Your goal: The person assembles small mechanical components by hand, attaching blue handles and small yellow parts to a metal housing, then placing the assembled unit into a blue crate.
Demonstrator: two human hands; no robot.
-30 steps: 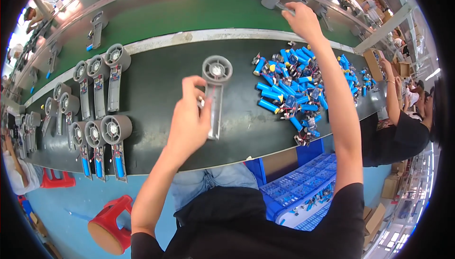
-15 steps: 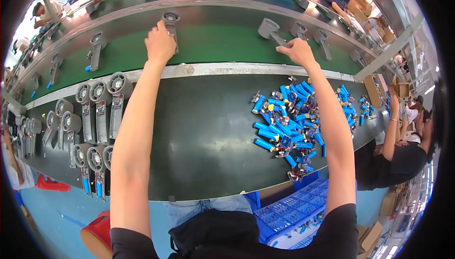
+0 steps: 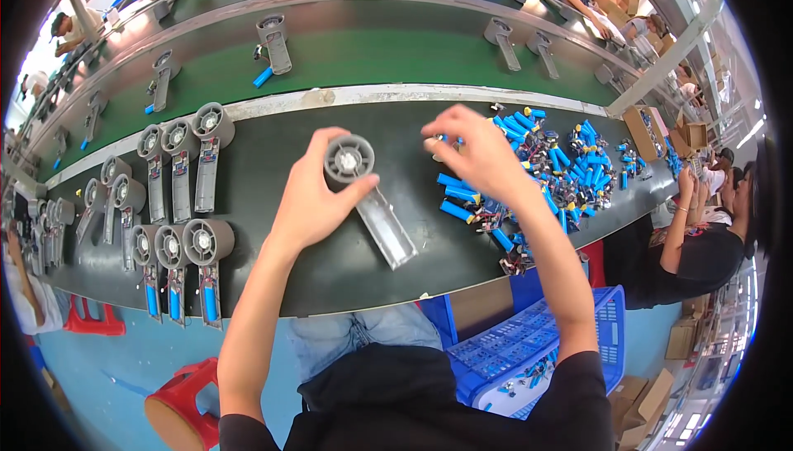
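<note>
dark bench (image 3: 330, 286): left hand (image 3: 310, 195) back from belt, gripping grey housing (image 3: 368, 195); right hand (image 3: 475, 149) withdrawn, pinching, contents unclear.

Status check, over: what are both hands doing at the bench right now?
Left hand gripping grey fan housing, held above the dark bench. Right hand over blue battery pile, fingers pinched; contents hidden. Nothing between them.

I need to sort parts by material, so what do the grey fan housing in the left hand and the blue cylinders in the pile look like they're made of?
The grey fan housing looks like moulded plastic: uniform matte grey, no metallic glare. The blue cylinders seem wrapped in glossy plastic film, judging by their bright highlights; what lies under the wrap cannot be seen.
</note>
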